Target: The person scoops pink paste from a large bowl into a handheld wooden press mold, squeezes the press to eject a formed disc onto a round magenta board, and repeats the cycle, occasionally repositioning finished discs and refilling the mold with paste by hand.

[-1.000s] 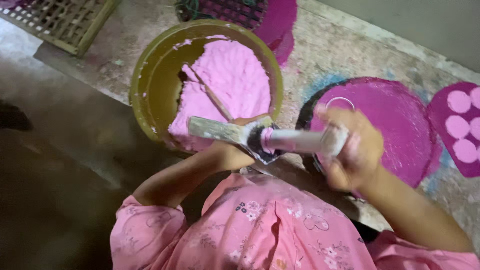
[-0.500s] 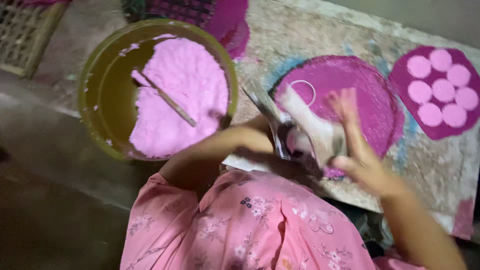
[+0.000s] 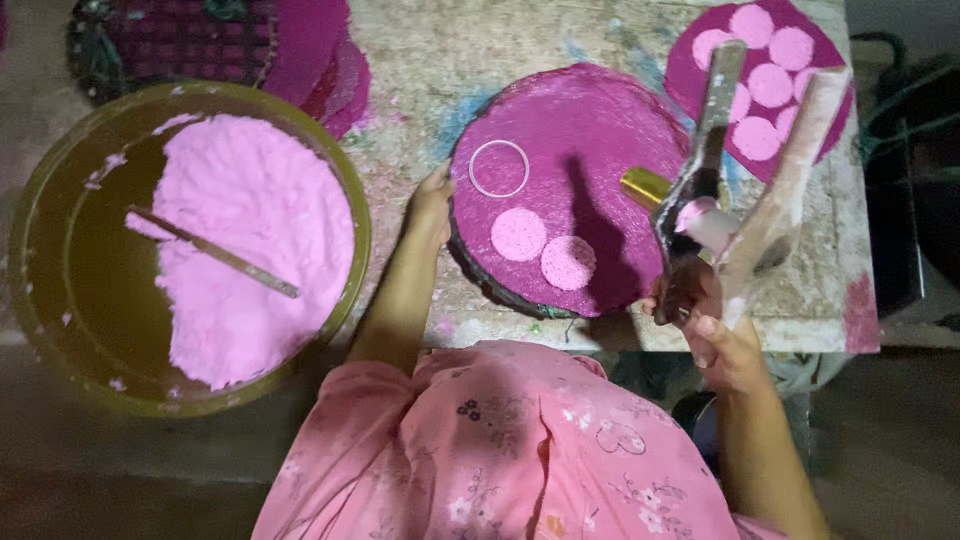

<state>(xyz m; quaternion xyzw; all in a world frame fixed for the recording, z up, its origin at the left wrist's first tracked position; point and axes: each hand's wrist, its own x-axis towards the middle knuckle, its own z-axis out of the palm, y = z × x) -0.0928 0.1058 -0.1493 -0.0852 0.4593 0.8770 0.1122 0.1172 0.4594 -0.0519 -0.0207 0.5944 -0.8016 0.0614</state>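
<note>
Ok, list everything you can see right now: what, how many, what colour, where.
basin: one, olive, left, holding pink powder and a stick.
round mat: one, magenta, centre of the table.
powder discs: two, pink, on that mat.
ring: one, white, on that mat.
second mat: one, magenta, top right, carrying about six pink discs.
stacked mats: magenta, top left.
woven tray: dark, top left.
press tool: one, powder-crusted.
left hand: on the round mat's edge.
right hand: grip around the press tool.

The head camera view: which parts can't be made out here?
- Right hand: its grip on the press tool is hidden by the tool.
- Bowl: its bottom lies under pink powder.
- Dark basket: cut by the top edge.
- Left hand: fingertips at the round board, contact unclear.
</note>
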